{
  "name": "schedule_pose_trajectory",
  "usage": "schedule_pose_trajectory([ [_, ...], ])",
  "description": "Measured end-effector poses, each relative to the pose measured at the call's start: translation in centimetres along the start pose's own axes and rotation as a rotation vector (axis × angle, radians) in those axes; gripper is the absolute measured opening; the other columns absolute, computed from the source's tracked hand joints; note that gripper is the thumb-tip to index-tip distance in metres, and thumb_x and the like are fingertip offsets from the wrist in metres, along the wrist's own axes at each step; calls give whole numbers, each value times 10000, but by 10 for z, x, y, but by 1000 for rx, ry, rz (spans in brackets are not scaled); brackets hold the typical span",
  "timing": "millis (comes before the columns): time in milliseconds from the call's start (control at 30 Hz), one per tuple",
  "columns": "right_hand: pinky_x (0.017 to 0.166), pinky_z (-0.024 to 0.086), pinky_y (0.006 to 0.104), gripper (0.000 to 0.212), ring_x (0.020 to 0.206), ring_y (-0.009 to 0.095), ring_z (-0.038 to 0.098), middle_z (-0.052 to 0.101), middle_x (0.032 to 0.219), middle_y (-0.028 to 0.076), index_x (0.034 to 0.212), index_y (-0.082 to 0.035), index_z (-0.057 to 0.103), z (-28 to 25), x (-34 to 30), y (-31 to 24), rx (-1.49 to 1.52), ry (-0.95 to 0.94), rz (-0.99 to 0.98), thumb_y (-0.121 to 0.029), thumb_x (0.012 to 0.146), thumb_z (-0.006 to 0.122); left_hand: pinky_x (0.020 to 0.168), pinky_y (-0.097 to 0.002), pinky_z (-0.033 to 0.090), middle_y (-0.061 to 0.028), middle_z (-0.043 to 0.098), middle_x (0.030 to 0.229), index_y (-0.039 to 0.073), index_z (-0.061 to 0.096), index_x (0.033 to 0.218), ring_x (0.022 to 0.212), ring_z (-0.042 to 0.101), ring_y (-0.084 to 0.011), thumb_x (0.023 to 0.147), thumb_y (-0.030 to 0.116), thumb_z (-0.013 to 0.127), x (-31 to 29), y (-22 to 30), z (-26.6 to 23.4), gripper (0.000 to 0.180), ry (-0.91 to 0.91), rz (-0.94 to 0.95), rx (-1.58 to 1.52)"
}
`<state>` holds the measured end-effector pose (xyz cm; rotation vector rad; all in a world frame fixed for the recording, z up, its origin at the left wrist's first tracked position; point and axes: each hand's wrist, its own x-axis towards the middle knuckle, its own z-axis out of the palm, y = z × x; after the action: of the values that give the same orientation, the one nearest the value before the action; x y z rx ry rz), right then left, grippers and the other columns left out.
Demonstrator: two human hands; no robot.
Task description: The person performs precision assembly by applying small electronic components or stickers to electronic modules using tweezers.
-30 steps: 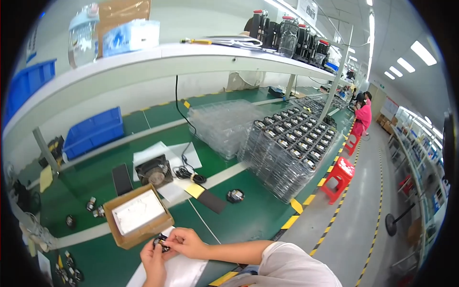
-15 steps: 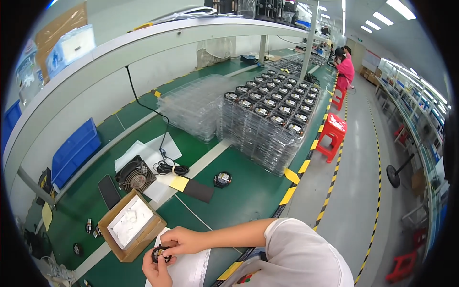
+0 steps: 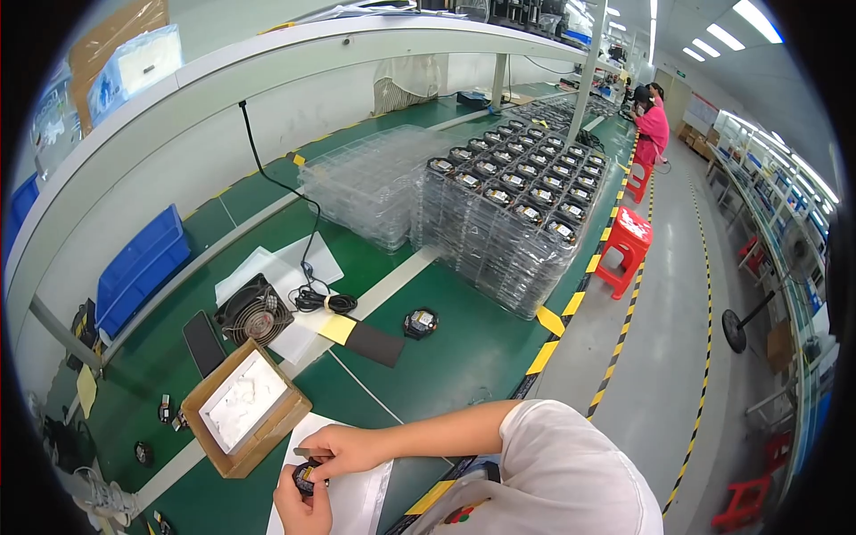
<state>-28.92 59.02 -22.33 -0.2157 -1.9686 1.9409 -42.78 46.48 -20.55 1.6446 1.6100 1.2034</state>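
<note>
At left, a blue plastic bin (image 3: pixel 143 272) leans back near the wall. In the lower left, an open cardboard box (image 3: pixel 278 430) stands beside the hands, probably for easy reach. At bottom center, the left hand (image 3: pixel 301 512) grasps a round black component (image 3: pixel 307 482), apparently steadying it over white paper (image 3: pixel 358 499). The right hand (image 3: pixel 349 448) bends its fingers against it; whether they grip cannot be told. Right of center, stacked clear trays (image 3: pixel 486 260) seat similar components in rows, seemingly keeping them apart.
</note>
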Motion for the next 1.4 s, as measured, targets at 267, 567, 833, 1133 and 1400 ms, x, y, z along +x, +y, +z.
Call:
schedule_pose_trajectory([
  [267, 522, 336, 273, 277, 582, 85, 400, 453, 609, -3, 694, -27, 481, -4, -2, 4, -184, 4, 54, -155, 829, 686, 487, -253, 407, -85, 587, 663, -32, 520, 903, 517, 540, -125, 800, 8, 583, 5, 14, -4, 127, -51, -56, 174],
  [567, 561, 430, 377, 313, 598, 279, 574, 603, 650, 111, 747, -8, 553, -5, -11, -20, -523, -20, 84, -289, 868, 617, 410, -196, 350, -1, 570, 673, 0, 560, 903, 490, 465, -32, 829, 17, 585, 6, -7, -2, 80, -142, -229, -207],
  [833, 585, 443, 403, 263, 640, 312, 601, 627, 685, 120, 760, -12, 572, -11, -13, -22, -579, -43, 111, -257, 841, 624, 388, -201, 367, -18, 585, 682, -12, 554, 944, 464, 465, -44, 847, 32, 599, 7, -15, 2, 116, -171, -271, -222],
  [1133, 587, 441, 409, 254, 645, 316, 601, 624, 686, 129, 753, -11, 571, -14, -10, -20, -578, -44, 110, -246, 831, 629, 393, -199, 372, -28, 585, 731, -6, 488, 1080, 489, 472, -47, 850, 15, 585, 7, -21, 2, 251, -158, -321, -310],
  [1400, 515, 385, 383, 297, 528, 265, 519, 527, 574, 120, 695, -2, 511, -41, -10, -38, -530, 216, -78, -221, 860, 625, 693, -320, 483, -155, 588, 1052, -15, 501, 1173, 851, 576, -224, 763, 82, 661, 2, 9, 12, 451, -199, -143, 261],
])
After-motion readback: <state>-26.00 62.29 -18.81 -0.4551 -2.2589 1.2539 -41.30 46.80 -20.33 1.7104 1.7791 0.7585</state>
